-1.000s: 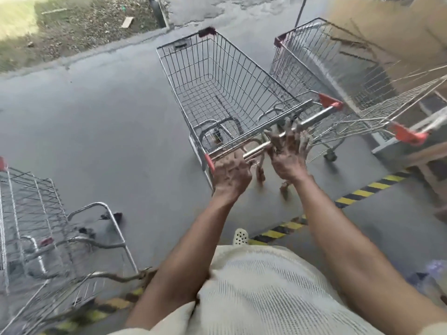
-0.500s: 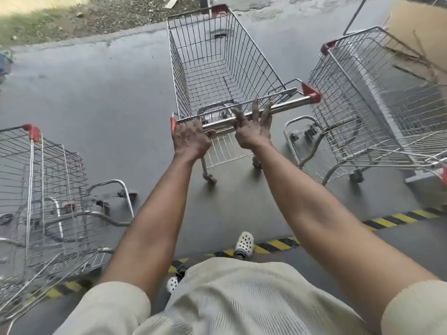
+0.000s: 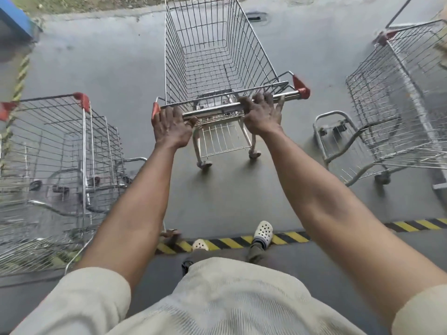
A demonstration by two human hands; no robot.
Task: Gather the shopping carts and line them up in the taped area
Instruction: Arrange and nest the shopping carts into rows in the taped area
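Note:
A wire shopping cart (image 3: 208,49) with red corner caps stands straight ahead of me on grey concrete. My left hand (image 3: 170,126) grips the left end of its handle bar (image 3: 217,109), thumb hooked under. On the right half of the bar my right hand (image 3: 262,112) holds with fingers bent over it and the little finger sticking out. A second cart (image 3: 60,146) stands to the left and a third cart (image 3: 399,105) to the right. Yellow-black striped tape (image 3: 229,241) runs across the floor under my feet.
More striped tape (image 3: 21,76) runs away along the far left. A blue object (image 3: 14,18) sits at the top left corner and a drain cover (image 3: 254,16) lies beyond the middle cart. Bare concrete separates the middle cart from both neighbours.
The held cart has swung from angled right to pointing straight ahead, between the two other carts. My right hand's fingers went from stretched straight to bent over the bar.

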